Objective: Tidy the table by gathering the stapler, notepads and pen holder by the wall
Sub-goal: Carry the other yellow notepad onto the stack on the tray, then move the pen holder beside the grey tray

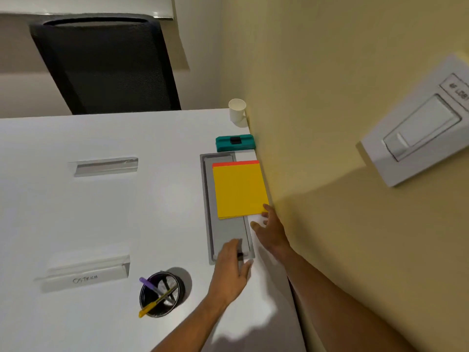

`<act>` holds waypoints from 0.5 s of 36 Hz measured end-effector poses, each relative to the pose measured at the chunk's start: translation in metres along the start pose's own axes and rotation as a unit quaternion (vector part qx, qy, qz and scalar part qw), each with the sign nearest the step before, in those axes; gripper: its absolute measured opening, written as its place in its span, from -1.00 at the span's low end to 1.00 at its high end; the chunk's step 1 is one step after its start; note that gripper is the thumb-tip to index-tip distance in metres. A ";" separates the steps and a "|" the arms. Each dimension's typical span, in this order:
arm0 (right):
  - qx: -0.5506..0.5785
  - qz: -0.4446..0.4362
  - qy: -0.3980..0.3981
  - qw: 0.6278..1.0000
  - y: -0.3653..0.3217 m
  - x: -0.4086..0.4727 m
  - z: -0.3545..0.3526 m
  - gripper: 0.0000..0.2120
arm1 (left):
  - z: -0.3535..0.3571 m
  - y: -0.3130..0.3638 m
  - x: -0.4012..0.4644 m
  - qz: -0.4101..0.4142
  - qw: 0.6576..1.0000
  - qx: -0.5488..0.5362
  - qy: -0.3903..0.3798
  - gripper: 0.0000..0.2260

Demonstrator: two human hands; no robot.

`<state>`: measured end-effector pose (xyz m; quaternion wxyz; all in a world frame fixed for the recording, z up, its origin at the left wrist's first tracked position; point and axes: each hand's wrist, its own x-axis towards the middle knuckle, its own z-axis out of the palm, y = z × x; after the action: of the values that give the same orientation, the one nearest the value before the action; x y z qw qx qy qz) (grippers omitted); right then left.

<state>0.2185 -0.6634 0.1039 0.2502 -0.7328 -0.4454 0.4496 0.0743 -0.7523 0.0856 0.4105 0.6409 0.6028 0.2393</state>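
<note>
From the head view, taking the yellow wall point(330, 97) as the marker: the teal stapler point(235, 143) sits with one end touching it, and the notepads point(239, 190) lie just this side of the stapler, their edge along the wall, a yellow one on top with a strip of orange showing beneath, so two as far as I can count. They partly cover a grey cable hatch point(229, 235) set in the white table point(101, 212). The right hand point(270, 231) rests at the pads' near corner, fingers spread and closed on nothing. The left hand point(232, 271) lies flat at the hatch's near end, with something small and dark under its fingers that I cannot make out, so whether it grips anything I cannot tell. The one pen holder point(162, 294), with two pens in it, stands well away from the wall, not yet gathered. My worry is a hasty grab tipping that holder and spilling the pens, or a nudge skewing the pads. Also one paper cup point(237, 110), two name stands, and one chair.
</note>
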 end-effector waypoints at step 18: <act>-0.070 -0.075 -0.105 0.989 0.054 -0.094 0.046 -0.34 | 0.026 -0.133 -0.120 0.067 0.931 0.356 -0.054 -0.34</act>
<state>0.1829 -0.7731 0.0816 0.1829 -0.6619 -0.5532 0.4715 -0.0009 -0.8830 -0.0142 0.1702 0.7956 0.5815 0.0010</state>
